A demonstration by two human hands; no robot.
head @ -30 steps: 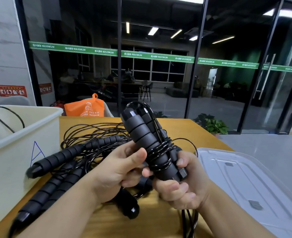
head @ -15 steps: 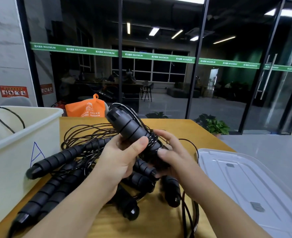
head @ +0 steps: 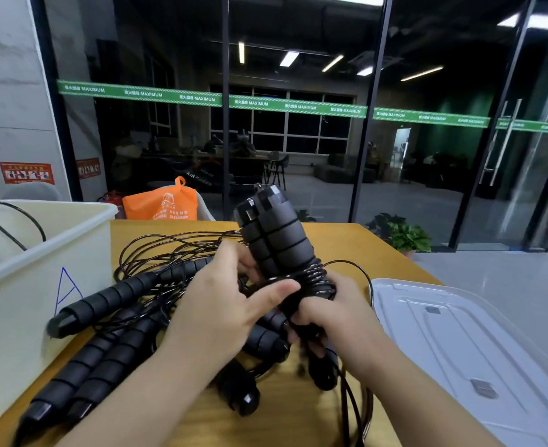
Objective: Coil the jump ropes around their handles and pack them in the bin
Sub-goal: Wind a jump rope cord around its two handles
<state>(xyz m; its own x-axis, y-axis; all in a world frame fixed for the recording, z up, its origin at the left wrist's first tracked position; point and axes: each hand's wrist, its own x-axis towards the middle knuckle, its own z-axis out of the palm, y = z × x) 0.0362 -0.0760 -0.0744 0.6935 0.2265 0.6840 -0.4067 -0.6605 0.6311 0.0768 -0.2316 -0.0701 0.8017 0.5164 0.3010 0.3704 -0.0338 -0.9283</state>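
— Since half a second ago you are tipping the paired handles (head: 274,235) back upright; before, they were leaning left with your right hand (head: 332,312) laid over the coil

— And how are my hands sitting on them?

— Your right hand is gripping the bottom of the pair, fingers curled tight around it just under the wound cord (head: 319,279). Your left hand (head: 224,304) is resting against the left side of the bundle, its thumb stretching across toward the coil and its fingers reaching behind the handles; I cannot tell whether those fingers are closing on them

— Where is the rest lying?

— Loose jump ropes (head: 114,324) are lying tangled on the wooden table (head: 343,243) under your hands, their foam handles pointing toward you, one end touching the white bin (head: 72,250). That bin is standing at your left with a black cord looping inside it, and the clear lid (head: 459,343) is lying flat at your right
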